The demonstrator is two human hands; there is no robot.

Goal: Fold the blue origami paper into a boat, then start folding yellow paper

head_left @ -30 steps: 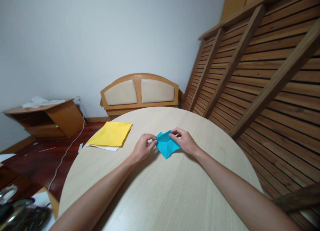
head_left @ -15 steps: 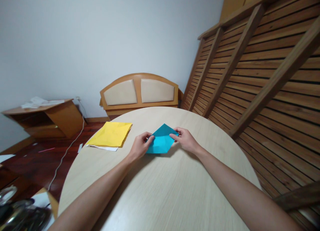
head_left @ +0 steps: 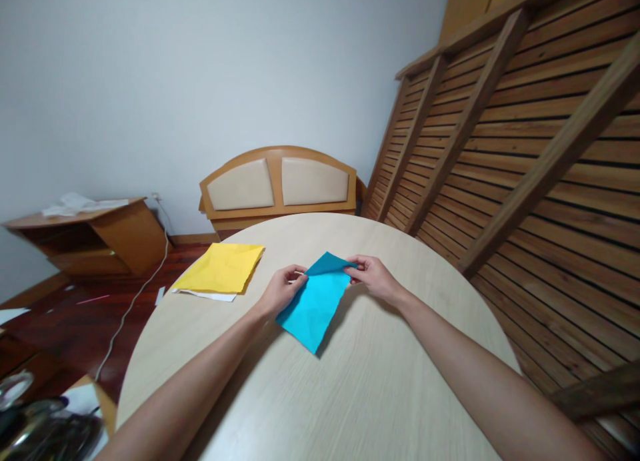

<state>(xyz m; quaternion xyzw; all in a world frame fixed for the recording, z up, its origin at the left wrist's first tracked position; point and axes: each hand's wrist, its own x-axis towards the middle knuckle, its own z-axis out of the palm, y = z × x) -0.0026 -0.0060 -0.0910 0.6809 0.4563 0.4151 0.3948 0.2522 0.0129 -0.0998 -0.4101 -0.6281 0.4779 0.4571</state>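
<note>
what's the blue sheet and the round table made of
The blue square sheet looks like thin matte paper: it holds sharp creases and its far edge curls over between the left hand and right hand. The pale round table shows fine straight grain, probably wood-look laminate or veneer, with a smooth low-sheen finish.

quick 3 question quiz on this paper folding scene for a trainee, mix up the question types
1. True or false: both hands grip the blue paper.
2. Which lies to the left of the left hand on the round table? A) scissors B) yellow paper C) a cup
3. Fill in: the far corner of the blue sheet, by the right hand, is ____ over.

Key
1. True: each hand pinches a side of it near its far end.
2. B; a white sheet peeks out beneath it.
3. Folded (curled).
</note>
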